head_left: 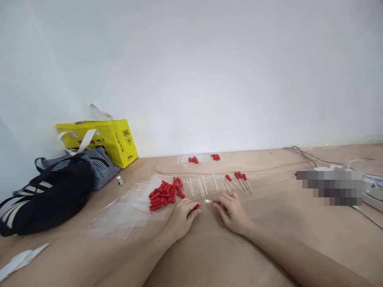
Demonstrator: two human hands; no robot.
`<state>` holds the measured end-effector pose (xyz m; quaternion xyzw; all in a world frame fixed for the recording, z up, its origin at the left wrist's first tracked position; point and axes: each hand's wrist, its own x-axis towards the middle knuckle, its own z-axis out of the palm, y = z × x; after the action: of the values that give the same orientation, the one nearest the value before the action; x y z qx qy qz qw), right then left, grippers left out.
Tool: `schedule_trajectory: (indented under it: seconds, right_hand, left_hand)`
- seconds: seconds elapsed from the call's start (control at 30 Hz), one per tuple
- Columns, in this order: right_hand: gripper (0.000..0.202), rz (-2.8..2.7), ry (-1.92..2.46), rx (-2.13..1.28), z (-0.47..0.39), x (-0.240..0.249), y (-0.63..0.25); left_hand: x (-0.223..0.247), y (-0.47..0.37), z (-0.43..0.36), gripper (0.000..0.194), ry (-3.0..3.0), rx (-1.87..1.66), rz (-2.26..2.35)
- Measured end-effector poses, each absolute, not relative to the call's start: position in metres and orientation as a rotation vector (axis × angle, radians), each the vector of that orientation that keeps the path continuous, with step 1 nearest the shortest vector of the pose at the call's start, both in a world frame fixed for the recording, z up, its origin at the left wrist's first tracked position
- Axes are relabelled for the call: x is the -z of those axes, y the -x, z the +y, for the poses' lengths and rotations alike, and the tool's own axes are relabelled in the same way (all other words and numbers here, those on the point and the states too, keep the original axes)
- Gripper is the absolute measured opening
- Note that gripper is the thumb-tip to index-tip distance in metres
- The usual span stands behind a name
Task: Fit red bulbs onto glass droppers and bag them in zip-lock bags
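Between the thumb and fingers of my left hand (pixel 183 217) is a red rubber dropper bulb (pixel 197 206), its end toward the right. My right hand (pixel 232 212) pinches a clear glass dropper tube (pixel 208 201) that points left at the bulb, with a small gap between the two. Left of my left hand lies a pile of red bulbs (pixel 163 195) on clear plastic bags. Beyond both hands runs a row of clear dropper tubes (pixel 205 186). Several droppers with red bulbs fitted (pixel 238 176) lie at the row's right end.
Clear zip bags (pixel 116 215) spread across the table's left side. Two small groups of red bulbs (pixel 215 157) lie by the wall. A small bottle (pixel 120 181), a black bag (pixel 50 195) and a yellow bag (pixel 122 143) stand left. Cables (pixel 302 153) run at the right.
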<state>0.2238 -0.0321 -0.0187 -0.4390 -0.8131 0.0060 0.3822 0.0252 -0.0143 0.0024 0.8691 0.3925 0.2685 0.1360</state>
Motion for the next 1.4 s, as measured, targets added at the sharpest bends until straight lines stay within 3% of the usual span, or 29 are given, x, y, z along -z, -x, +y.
schedule_trajectory:
  seconds: [0.73,1.4]
  right_hand:
    - [0.023,-2.207,1.034,0.171,-0.038,0.014,-0.214]
    - [0.022,-2.290,0.888,0.327,-0.039,0.011,-0.211]
  left_hand:
    - [-0.001,-0.025,-0.025,0.026,-2.488,-0.919,1.047]
    - [0.006,-0.025,-0.029,0.022,-2.875,-0.842,0.975]
